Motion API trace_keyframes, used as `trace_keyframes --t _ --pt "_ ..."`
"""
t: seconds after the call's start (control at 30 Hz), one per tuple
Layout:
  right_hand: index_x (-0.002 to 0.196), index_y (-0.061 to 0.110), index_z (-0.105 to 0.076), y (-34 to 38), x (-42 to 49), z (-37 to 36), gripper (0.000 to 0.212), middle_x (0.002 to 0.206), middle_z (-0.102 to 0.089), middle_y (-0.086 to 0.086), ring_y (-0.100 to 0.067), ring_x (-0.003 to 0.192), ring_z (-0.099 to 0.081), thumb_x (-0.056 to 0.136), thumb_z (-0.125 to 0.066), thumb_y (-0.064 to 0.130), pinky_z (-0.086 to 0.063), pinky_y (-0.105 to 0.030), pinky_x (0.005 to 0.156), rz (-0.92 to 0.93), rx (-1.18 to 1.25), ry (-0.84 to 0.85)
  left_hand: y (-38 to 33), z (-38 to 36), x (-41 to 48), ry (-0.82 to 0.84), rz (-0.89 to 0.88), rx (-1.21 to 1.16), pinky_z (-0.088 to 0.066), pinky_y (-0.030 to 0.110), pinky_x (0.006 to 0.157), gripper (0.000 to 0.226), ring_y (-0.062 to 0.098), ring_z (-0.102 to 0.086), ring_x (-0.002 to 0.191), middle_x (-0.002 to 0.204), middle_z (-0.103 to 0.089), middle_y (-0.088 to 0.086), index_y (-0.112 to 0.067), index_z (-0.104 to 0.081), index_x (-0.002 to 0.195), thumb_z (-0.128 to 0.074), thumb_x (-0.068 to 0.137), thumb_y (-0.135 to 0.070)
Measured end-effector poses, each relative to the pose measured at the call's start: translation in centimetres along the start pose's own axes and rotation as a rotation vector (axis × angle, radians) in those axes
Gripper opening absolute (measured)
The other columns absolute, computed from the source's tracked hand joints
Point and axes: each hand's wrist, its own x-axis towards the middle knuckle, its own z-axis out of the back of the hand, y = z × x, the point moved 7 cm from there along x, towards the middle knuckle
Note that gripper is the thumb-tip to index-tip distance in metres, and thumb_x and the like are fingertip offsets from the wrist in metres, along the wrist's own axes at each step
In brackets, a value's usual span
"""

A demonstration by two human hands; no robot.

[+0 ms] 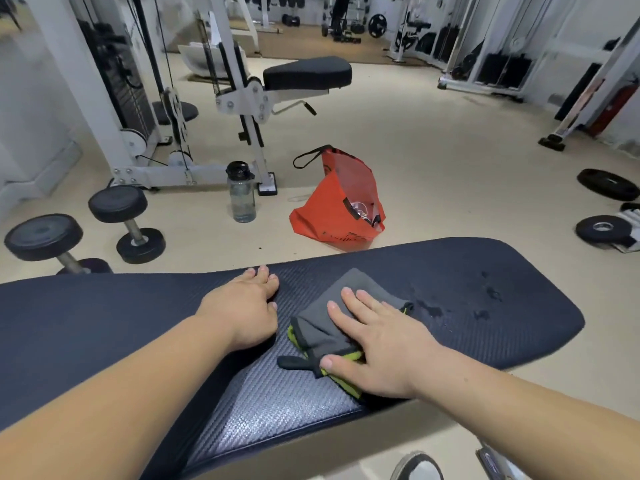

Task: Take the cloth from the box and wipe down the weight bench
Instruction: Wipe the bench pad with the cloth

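A dark blue padded weight bench runs across the lower half of the view. On its middle lies a folded grey cloth with a yellow-green underside. My right hand presses flat on the cloth, fingers spread, thumb on its near edge. My left hand rests palm down on the bare pad just left of the cloth, holding nothing. Wet spots show on the pad to the right of the cloth.
On the floor beyond the bench stand an orange bag, a water bottle and two black dumbbells. Weight plates lie at the right. A white cable machine with a black seat stands behind.
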Motion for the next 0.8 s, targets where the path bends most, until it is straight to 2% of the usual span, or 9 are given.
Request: trace_keyframes --t 0.1,0.2,0.27,0.4,0.53,0.6,0.67,0.73,0.8 --pt "0.166 0.046 -0.001 -4.3 1.2 1.5 0.089 0.177 0.012 0.012 -0.01 0.163 0.01 0.092 -0.031 0.085 -0.002 -0.04 0.133 -0.066 0.044 -0.022 0.0 -0.1 -0.2 -0.007 0.008 -0.013 -0.008 0.032 0.129 0.065 0.014 -0.005 0.158 0.172 -0.005 -0.003 -0.024 -0.016 0.162 -0.034 0.103 -0.044" --pt "0.168 0.041 -0.001 -8.0 4.1 2.7 0.09 0.178 0.011 0.005 -0.018 0.164 0.008 0.094 -0.027 0.084 -0.004 -0.045 0.133 -0.284 0.138 -0.059 -0.1 0.0 -0.4 -0.005 0.015 -0.025 -0.009 0.033 0.128 0.075 0.012 -0.005 0.158 0.172 -0.006 -0.006 -0.027 -0.018 0.162 -0.037 0.098 -0.06" --pt "0.168 0.037 0.002 -8.2 5.2 2.3 0.088 0.178 0.012 0.0 -0.022 0.165 0.008 0.096 -0.021 0.081 -0.005 -0.048 0.133 -0.334 0.099 -0.073 -0.2 0.1 -0.4 -0.009 0.026 -0.036 -0.011 0.034 0.129 0.082 0.01 -0.005 0.158 0.172 -0.007 -0.007 -0.029 -0.019 0.162 -0.039 0.094 -0.068" --pt "0.168 0.037 0.003 -5.2 1.2 0.7 0.089 0.178 0.014 0.001 -0.021 0.165 0.01 0.094 -0.018 0.083 -0.004 -0.045 0.133 -0.105 -0.002 -0.026 -0.2 0.1 -0.2 -0.012 0.034 -0.029 -0.015 0.038 0.128 0.096 0.012 -0.008 0.158 0.172 -0.009 -0.006 -0.029 -0.022 0.161 -0.041 0.083 -0.081" --pt "0.164 0.051 0.0 -6.4 -4.8 -0.9 0.113 0.171 0.019 0.017 -0.008 0.162 0.014 0.061 -0.003 0.096 0.002 -0.033 0.132 0.041 -0.003 0.061 -0.9 0.5 -0.4 0.001 0.033 0.021 -0.021 0.041 0.127 0.111 0.016 -0.011 0.158 0.172 -0.013 -0.001 -0.025 -0.026 0.16 -0.038 0.073 -0.093" --pt "0.163 0.052 -0.004 -10.0 -4.5 -0.7 0.099 0.169 0.018 0.02 -0.005 0.162 0.011 0.074 -0.015 0.094 0.001 -0.03 0.132 -0.043 0.043 0.02 -1.5 0.9 -0.7 0.007 0.053 0.08 -0.026 0.042 0.125 0.11 0.018 -0.015 0.157 0.171 -0.018 0.001 -0.022 -0.029 0.158 -0.037 0.074 -0.092" --pt "0.165 0.049 -0.006 -13.4 -3.1 0.0 0.085 0.176 0.01 0.013 -0.011 0.164 0.006 0.092 -0.027 0.085 -0.004 -0.037 0.133 -0.212 0.1 -0.07 -2.6 1.4 -0.9 -0.02 0.043 0.171 -0.029 0.041 0.123 0.101 0.021 -0.022 0.154 0.168 -0.025 0.004 -0.018 -0.036 0.153 -0.038 0.08 -0.087" --pt "0.167 0.043 -0.004 -15.2 -1.9 -0.2 0.08 0.179 0.006 0.003 -0.019 0.165 0.003 0.098 -0.023 0.078 -0.009 -0.044 0.133 -0.366 0.113 -0.13 -4.6 1.6 -1.1 -0.076 -0.026 0.211 -0.033 0.041 0.121 0.082 0.023 -0.028 0.151 0.166 -0.027 0.005 -0.019 -0.039 0.15 -0.045 0.089 -0.073" --pt "0.168 0.04 -0.003 -14.4 -1.6 -0.9 0.078 0.179 0.007 0.0 -0.022 0.165 0.004 0.1 -0.02 0.074 -0.008 -0.046 0.133 -0.364 0.095 -0.146 -7.1 1.5 -1.3 -0.126 -0.112 0.166 -0.04 0.043 0.116 0.068 0.022 -0.03 0.15 0.167 -0.026 0.001 -0.023 -0.039 0.15 -0.055 0.093 -0.055"
